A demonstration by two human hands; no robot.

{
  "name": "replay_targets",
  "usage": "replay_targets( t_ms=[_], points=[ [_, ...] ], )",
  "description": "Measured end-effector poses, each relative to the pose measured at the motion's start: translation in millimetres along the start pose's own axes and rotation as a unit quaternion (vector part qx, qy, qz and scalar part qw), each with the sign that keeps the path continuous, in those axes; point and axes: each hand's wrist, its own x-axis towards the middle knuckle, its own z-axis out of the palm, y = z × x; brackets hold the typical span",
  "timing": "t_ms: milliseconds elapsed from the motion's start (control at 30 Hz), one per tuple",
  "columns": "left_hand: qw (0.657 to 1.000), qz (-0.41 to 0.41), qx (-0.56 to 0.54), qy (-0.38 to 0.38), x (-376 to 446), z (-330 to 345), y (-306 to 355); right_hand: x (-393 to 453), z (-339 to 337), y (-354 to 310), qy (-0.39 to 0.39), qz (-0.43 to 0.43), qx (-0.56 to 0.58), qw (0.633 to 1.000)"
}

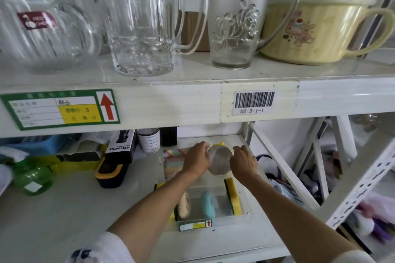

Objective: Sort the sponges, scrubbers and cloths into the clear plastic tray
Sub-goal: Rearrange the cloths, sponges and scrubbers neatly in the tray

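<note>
A clear plastic tray (245,212) sits on the lower shelf, with a small label on its front wall. Inside it stand a yellow-and-green sponge (233,195) at the right, a blue round scrubber (207,204) in the middle and a beige scrubber (184,204) at the left. Above the tray's far end, my left hand (195,161) and my right hand (243,162) both grip a silvery mesh scrubber (219,161) with a yellow tag on top. A striped multicoloured cloth (172,162) lies behind the tray, partly hidden by my left hand.
The upper shelf edge (192,100) overhangs close above, carrying glass jugs (141,17) and a yellow bowl (316,30). On the lower shelf, left of the tray, stand a black-and-yellow box (111,172), a spray-bottle box (121,148), a white cup (149,141) and a green bottle (32,179).
</note>
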Motion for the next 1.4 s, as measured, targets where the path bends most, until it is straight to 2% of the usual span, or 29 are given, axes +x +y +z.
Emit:
replay_targets(
  t_ms=[100,200,300,367,467,533,633,700,833,1033,1200,1400],
  points=[
    [0.995,0.015,-0.07,0.072,-2,-24,-11,-3,-5,10,0.018,0.019,0.023,0.999],
    [0.988,0.021,-0.082,0.128,-11,-51,-32,-10,-7,23,0.004,0.063,0.044,0.997],
    [0.98,-0.043,-0.069,0.184,-26,-71,-64,-21,1,36,-0.046,0.077,0.038,0.995],
    [0.973,-0.111,-0.048,0.194,-38,-77,-90,-28,8,42,-0.084,0.065,0.017,0.994],
    [0.965,-0.233,-0.049,0.107,-59,-74,-128,-39,12,43,-0.124,0.049,0.002,0.991],
    [0.951,-0.291,-0.098,0.032,-72,-65,-147,-42,14,40,-0.144,0.017,-0.02,0.989],
    [0.914,-0.338,-0.221,-0.045,-95,-55,-143,-45,17,36,-0.145,0.006,-0.036,0.989],
    [0.89,-0.352,-0.28,-0.07,-103,-51,-136,-46,18,33,-0.146,0.008,-0.043,0.988],
    [0.877,-0.35,-0.322,-0.065,-112,-49,-131,-49,20,29,-0.148,0.011,-0.04,0.988],
    [0.887,-0.346,-0.3,-0.056,-112,-52,-133,-51,20,22,-0.145,0.01,-0.047,0.988],
    [0.883,-0.364,-0.293,-0.046,-108,-57,-131,-53,24,17,-0.143,0.012,-0.05,0.988],
    [0.883,-0.366,-0.29,-0.048,-108,-59,-129,-53,25,17,-0.146,0.047,0.003,0.988]
  ],
)
